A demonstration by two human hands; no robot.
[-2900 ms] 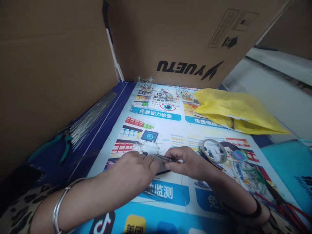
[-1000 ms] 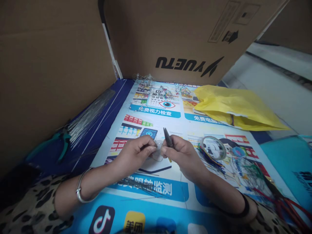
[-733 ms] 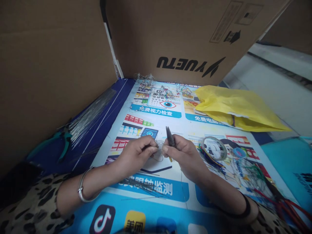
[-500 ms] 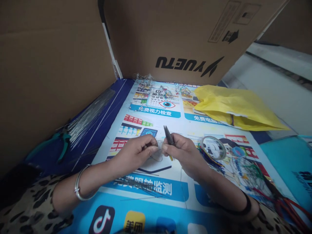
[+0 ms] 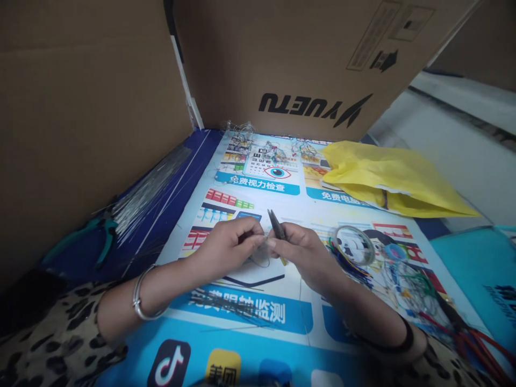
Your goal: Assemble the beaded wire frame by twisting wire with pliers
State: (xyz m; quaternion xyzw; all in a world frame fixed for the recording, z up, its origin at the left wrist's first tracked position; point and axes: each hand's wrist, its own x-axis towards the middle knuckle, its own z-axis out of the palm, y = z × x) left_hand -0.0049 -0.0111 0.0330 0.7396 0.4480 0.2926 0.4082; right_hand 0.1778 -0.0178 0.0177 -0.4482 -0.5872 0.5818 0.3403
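Component: a thin wire loop (image 5: 265, 265), located between the two hands, above the middle of the printed sheet (image 5: 294, 210). My left hand (image 5: 229, 244) pinches the wire between thumb and forefinger. My right hand (image 5: 308, 252) is closed around the pliers (image 5: 277, 226), thumb along one side, nose pointing away from me. The right fingertips are close to the left ones; I cannot tell whether they also grip the wire.

Adjacent items, right side: a clear ring (image 5: 371, 248) lies on the sheet, with coloured wires (image 5: 358, 270) beside it and a wire tangle (image 5: 407, 287) nearer me. A red-handled tool (image 5: 473, 341) lies by the tangle. A yellow bag (image 5: 391, 177) overlaps the sheet's far right part; a teal bag (image 5: 475, 263) lies at the right.

Left side: teal-handled pliers (image 5: 108, 242) lie at the near end of a straight wire bundle (image 5: 147, 185). Far side: wire pieces (image 5: 242, 130) lie against the cardboard panel (image 5: 290, 54).
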